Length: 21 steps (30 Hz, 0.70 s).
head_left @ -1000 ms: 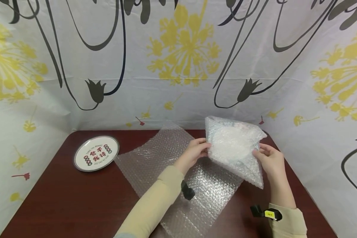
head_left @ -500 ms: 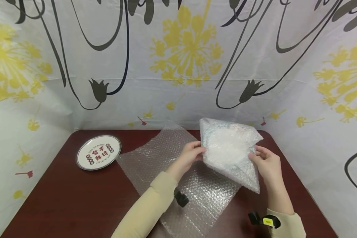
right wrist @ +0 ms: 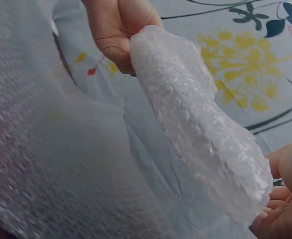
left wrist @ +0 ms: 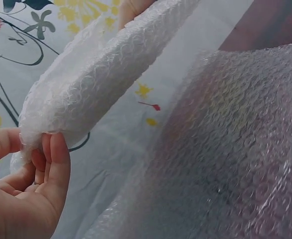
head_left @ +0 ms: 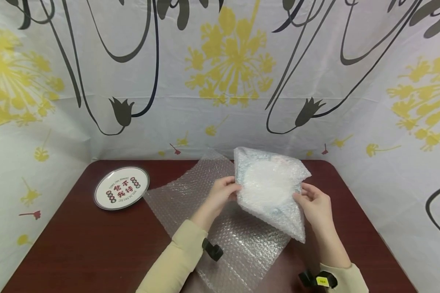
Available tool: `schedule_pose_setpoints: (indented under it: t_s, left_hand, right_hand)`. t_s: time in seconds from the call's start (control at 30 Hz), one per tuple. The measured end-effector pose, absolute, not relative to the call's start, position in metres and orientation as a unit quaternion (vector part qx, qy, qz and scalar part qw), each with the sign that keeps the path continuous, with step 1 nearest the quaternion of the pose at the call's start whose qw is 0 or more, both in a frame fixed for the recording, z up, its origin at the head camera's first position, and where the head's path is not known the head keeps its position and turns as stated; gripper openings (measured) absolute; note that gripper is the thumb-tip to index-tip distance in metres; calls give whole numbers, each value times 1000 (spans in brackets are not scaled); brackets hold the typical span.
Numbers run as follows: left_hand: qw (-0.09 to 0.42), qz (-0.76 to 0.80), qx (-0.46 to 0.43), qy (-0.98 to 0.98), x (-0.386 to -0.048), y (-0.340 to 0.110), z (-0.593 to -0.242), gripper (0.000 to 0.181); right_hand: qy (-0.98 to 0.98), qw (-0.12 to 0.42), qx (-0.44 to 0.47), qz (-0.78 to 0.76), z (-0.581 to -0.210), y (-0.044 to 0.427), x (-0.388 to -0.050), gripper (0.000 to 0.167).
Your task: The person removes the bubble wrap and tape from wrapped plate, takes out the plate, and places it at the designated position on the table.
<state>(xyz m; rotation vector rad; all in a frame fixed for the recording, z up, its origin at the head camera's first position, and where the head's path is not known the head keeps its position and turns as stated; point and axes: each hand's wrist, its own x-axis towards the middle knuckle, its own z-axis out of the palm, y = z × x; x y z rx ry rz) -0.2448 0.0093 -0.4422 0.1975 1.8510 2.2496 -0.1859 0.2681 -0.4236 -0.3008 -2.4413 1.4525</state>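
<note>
Here | left hand [head_left: 219, 195]: pinching | right hand [head_left: 317, 208]: pinching | bubble-wrapped parcel [head_left: 267, 185]: between them

Plate [head_left: 122, 188] left, parcel [head_left: 267, 189] right

On the desk [head_left: 95, 244], the plate lies near the back left corner. Just right of it lies the bubble-wrap sheet [head_left: 238, 244]. Over this sheet, between left grip [head_left: 219, 193] and right grip [head_left: 316, 206], is the parcel. Behind all hangs cloth [head_left: 190, 126].

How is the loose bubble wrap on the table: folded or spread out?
Spread out: the bubble wrap lies as one wide sheet across the table, whose dark color shows through.
</note>
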Motion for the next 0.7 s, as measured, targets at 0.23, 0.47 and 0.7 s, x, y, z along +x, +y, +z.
schedule_pose_setpoints:
  t_s: [0.23, 0.47, 0.7]
  left_hand:
    - [89, 746, 69, 656, -238, -8, -440, 27]
    - [76, 745, 62, 660, -232, -24, -443, 29]
    - [65, 737, 55, 670, -226, -41, -444, 27]
  right_hand:
    - [-842, 146, -95, 510, -427, 254, -187, 41]
    - [-849, 140, -75, 505, -432, 240, -189, 38]
    - [-850, 127, -54, 508, -434, 227, -193, 36]
